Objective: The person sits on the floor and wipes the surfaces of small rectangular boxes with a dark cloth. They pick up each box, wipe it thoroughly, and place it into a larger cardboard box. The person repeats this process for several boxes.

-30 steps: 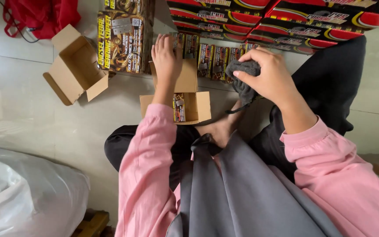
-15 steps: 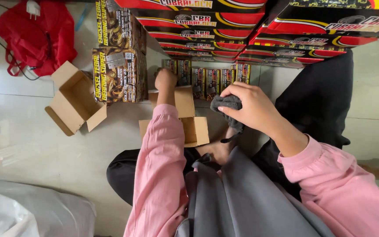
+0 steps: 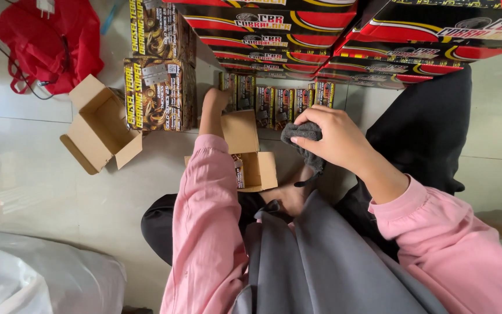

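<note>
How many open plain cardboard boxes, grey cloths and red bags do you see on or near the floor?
Open cardboard boxes: 2, one at left, one by the left hand at
Grey cloths: 1, gripped in the right hand at
Red bags: 1
Total: 4

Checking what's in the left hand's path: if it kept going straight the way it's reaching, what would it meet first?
Most likely the row of small upright packs on the floor: the left hand reaches over the open cardboard box toward their left end. Whether it already touches one is unclear.
</note>
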